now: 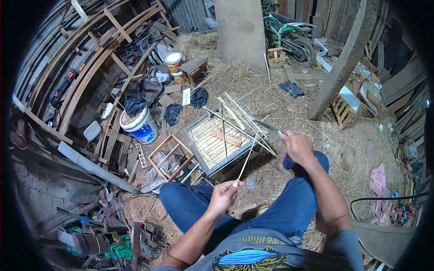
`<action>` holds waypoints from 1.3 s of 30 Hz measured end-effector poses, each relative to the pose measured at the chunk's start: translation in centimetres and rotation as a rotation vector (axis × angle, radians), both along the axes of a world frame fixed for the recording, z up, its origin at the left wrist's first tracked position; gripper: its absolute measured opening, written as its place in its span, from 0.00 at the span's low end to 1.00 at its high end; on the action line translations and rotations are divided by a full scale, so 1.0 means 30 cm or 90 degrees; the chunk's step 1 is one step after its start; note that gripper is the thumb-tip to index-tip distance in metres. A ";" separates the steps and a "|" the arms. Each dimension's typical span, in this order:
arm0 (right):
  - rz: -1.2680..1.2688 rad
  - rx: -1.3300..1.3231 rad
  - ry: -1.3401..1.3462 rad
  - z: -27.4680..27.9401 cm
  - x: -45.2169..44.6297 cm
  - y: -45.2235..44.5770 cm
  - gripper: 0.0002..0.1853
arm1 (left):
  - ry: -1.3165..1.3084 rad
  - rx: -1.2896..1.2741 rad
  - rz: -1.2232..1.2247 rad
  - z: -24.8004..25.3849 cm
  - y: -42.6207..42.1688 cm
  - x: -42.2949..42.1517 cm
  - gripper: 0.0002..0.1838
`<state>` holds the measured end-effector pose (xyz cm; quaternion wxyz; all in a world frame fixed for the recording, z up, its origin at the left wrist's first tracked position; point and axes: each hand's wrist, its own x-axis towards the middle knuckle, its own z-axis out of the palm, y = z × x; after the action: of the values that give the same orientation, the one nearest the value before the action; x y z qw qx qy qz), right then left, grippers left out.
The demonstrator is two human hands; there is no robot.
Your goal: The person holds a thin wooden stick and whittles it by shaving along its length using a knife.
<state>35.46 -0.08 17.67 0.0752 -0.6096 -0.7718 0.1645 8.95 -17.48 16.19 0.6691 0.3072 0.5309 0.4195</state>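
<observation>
My left hand (224, 197) is closed round the lower end of a thin pale stick (246, 165), which slants up and to the right. In my right hand (298, 147) is the handle of a knife (270, 128), its blade pointing up and left over a bundle of split sticks (238, 113). The bundle lies across the right side of a dark-framed slatted panel (186, 133). A short brown wood piece (227, 138) rests on the slats. The knife blade is apart from my left hand.
A small wooden frame (181, 166) stands left of the panel, with a white bucket (139, 126) beyond it. A slanting post (337, 74) rises at the right. Farther back are a tall board (241, 34) and a motorbike (296, 43). Straw covers the floor.
</observation>
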 end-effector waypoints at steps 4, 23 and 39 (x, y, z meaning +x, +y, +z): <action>0.212 0.057 0.118 0.019 -0.117 -0.179 0.21 | 0.006 -0.013 0.043 0.008 0.028 0.018 0.17; 0.052 -0.056 0.355 0.015 -0.082 -0.073 0.26 | -0.046 -0.009 0.030 -0.017 0.017 0.009 0.16; 0.193 0.055 0.293 0.107 -0.231 -0.223 0.23 | 0.080 0.124 0.087 0.045 0.078 0.046 0.17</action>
<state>28.53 -6.76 20.89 0.2486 -0.4298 -0.8233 0.2748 10.33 -15.13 17.54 0.5717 0.3596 0.5480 0.4936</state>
